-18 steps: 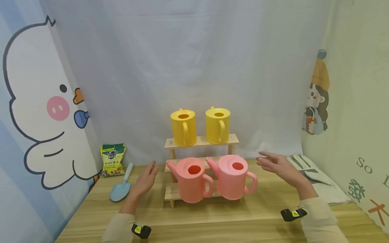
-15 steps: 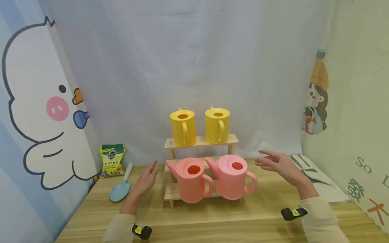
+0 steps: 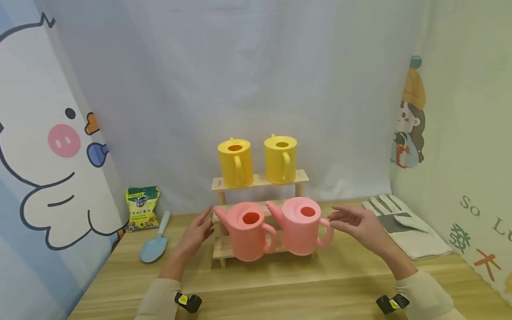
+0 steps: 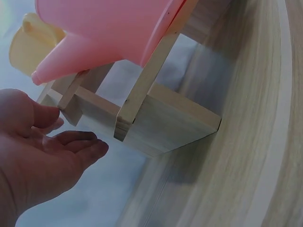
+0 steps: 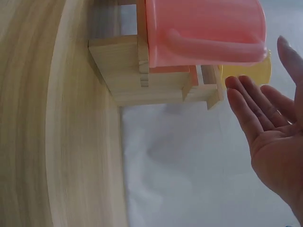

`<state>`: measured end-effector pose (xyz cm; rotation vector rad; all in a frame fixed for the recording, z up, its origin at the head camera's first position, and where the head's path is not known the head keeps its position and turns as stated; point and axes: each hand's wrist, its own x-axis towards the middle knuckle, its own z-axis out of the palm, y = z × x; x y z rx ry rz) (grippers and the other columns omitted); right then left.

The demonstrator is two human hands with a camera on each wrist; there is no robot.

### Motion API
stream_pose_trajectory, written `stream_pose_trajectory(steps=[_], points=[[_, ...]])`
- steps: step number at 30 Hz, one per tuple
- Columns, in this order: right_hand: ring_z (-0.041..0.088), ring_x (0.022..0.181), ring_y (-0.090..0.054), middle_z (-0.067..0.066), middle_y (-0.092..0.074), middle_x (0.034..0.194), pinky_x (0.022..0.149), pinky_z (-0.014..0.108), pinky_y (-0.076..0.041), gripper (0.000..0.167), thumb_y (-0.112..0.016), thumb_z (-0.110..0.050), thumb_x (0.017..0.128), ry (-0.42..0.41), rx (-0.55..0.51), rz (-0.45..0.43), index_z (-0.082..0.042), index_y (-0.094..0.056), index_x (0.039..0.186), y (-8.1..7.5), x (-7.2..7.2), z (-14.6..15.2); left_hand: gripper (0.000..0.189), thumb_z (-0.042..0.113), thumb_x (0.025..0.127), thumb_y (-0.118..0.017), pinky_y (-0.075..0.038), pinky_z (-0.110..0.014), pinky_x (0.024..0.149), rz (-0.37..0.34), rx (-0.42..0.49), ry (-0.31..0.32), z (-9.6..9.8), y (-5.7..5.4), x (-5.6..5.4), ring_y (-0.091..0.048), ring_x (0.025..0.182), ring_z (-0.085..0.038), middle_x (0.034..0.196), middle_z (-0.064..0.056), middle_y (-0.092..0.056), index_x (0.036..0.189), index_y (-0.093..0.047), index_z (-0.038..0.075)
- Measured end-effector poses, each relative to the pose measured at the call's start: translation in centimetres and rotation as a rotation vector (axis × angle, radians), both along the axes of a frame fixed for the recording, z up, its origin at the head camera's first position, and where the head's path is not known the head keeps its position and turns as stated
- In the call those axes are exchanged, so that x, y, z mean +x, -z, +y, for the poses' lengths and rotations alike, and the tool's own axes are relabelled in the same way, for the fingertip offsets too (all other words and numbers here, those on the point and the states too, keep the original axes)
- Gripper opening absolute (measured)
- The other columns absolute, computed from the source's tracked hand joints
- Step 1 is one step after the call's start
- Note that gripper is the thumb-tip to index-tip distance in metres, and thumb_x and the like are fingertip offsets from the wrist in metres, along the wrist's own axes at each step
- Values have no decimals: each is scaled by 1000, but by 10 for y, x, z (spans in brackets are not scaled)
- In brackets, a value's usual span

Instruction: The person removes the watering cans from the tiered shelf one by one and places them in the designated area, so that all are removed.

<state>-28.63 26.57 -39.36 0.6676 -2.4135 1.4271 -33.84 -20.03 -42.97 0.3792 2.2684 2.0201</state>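
Observation:
Two pink watering cans, the left one [image 3: 247,242] and the right one [image 3: 299,235], stand on the lower part of a stepped wooden stand [image 3: 258,181], spouts to the left. Two yellow watering cans, left [image 3: 227,166] and right [image 3: 275,163], are on its top step, handles facing me. My left hand [image 3: 194,235] is at the stand's left end, fingers slightly bent, holding nothing; in the left wrist view its thumb [image 4: 45,116] overlaps a step's end. My right hand [image 3: 362,229], palm inward with fingers extended, is beside the right pink can's handle [image 5: 213,49].
A blue hand trowel [image 3: 154,246] lies on the wooden table [image 3: 280,293] at the left. Behind it a green and yellow packet [image 3: 142,209] leans upright near the curtain. Pale work gloves [image 3: 420,242] lie on the right, beyond my right hand.
My right hand has moved left, up to the right pink can's handle. My left hand has come nearer the stand and its fingers bend more. The head view has shifted slightly.

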Motion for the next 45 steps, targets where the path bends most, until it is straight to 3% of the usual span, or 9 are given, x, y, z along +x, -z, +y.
stream_pose_trajectory(steps=[4, 10, 12, 16, 17, 19, 21, 32, 45], points=[[14, 96, -71, 4, -74, 104, 81, 28, -59, 47, -77, -19, 91, -17, 14, -28, 0, -62, 132, 3, 5, -7, 50, 13, 112, -25, -25, -51, 119, -37, 51, 27, 3, 2, 0, -13, 147, -47, 164, -24, -1, 160, -15, 4], [15, 89, -72, 7, -75, 99, 78, 28, -61, 42, -79, -13, 88, -56, 6, 23, 4, -66, 125, 2, 8, -13, 49, 9, 111, -24, -21, -52, 120, -58, 131, 25, 10, 5, 2, -8, 148, -45, 164, -23, 1, 159, -17, -1], [15, 88, -72, 8, -75, 100, 76, 28, -61, 38, -78, -12, 89, -66, 2, 38, 3, -68, 123, 2, 8, -16, 49, 8, 111, -25, -22, -51, 120, -60, 156, 16, 11, 6, 1, -15, 148, -42, 155, -30, -25, 158, -18, -1], [14, 87, -72, 9, -75, 104, 74, 28, -62, 30, -76, -10, 90, -93, -8, 49, 0, -72, 118, 4, 10, -21, 52, 8, 110, -33, -25, -51, 119, -46, 170, 43, 12, 10, 2, -13, 149, -40, 154, -29, -27, 158, -16, -2], [14, 87, -73, 9, -75, 105, 73, 28, -62, 28, -76, -9, 90, -97, -10, 54, -1, -72, 117, 5, 11, -22, 53, 7, 109, -35, -26, -50, 119, -42, 174, 50, 12, 11, 2, -12, 149, -39, 154, -29, -27, 158, -16, -3], [14, 88, -73, 9, -75, 105, 73, 27, -61, 25, -76, -9, 90, -94, -11, 56, -2, -74, 114, 7, 12, -23, 56, 6, 109, -38, -27, -51, 118, -28, 182, 70, 11, 13, 3, -2, 150, -40, 164, -23, -2, 158, -14, -4], [14, 88, -72, 8, -75, 104, 73, 26, -61, 24, -76, -9, 90, -83, -10, 61, -3, -74, 113, 7, 12, -23, 56, 6, 108, -41, -29, -50, 117, -22, 201, 64, 11, 14, 3, -1, 150, -38, 164, -22, -4, 158, -17, -4], [14, 87, -72, 5, -76, 101, 74, 26, -60, 23, -77, -15, 90, -32, -37, 20, -5, -77, 111, 5, 10, -28, 53, 7, 107, -47, -42, -48, 109, 46, 201, 5, 10, 21, -3, -30, 143, -36, 161, -19, -23, 156, -27, -3], [15, 87, -72, 3, -76, 97, 76, 25, -58, 22, -76, -22, 92, 46, -55, -4, -6, -78, 107, 4, 7, -38, 51, 8, 107, -47, -42, -48, 109, 45, 219, -17, 6, 18, -3, -34, 141, -33, 159, -19, -28, 154, -32, -2]])
